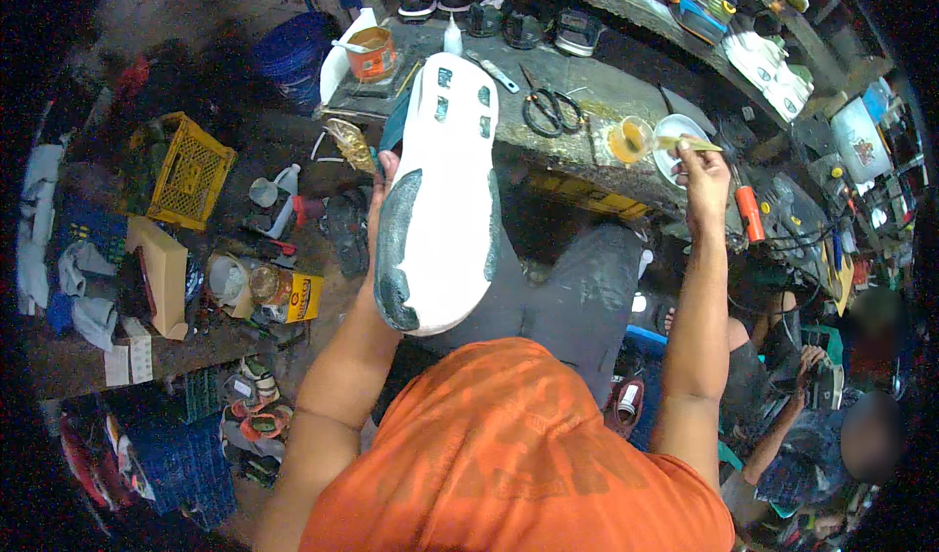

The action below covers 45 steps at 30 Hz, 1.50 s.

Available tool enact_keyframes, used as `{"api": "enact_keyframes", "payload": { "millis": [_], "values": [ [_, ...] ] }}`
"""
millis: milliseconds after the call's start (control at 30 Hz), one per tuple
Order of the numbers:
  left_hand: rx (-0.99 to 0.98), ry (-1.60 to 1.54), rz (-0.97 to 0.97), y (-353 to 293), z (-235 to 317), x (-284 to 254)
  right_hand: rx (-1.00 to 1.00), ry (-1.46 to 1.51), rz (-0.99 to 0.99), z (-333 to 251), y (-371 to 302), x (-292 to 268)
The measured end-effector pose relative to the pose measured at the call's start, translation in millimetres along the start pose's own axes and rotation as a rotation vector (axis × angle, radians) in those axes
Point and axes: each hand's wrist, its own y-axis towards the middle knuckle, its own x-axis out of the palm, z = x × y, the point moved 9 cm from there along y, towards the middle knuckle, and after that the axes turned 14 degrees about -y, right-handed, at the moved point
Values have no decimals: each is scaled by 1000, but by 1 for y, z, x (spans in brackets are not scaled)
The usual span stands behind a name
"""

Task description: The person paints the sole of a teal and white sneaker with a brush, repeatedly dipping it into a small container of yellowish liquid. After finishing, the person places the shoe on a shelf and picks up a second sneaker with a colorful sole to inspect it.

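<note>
A shoe [450, 210] with a white sole and dark green patches is turned sole up in front of me. My left hand [384, 176] grips it from its left side, the fingers mostly hidden beneath. Over the bench, my right hand [701, 166] pinches a thin brush [693, 145] with a pale yellowish handle. The brush's other end points left to a small clear cup [628, 141] holding yellow-amber liquid. Whether the tip is in the liquid, I cannot tell. A white dish [677, 127] lies partly behind the brush and the right hand.
Black-handled scissors [551, 112], a cutter [494, 71], a white nozzle bottle [452, 39] and an orange tub [372, 55] stand or lie on the bench. Shoes [523, 29] line its back. At left is a yellow crate [191, 171]. Another person's hand [812, 358] shows at lower right.
</note>
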Motion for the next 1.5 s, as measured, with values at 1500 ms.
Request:
{"api": "enact_keyframes", "payload": {
  "millis": [1500],
  "values": [
    [591,453,-224,-35,35,102,-480,471,-142,-172,-176,3]
  ]
}}
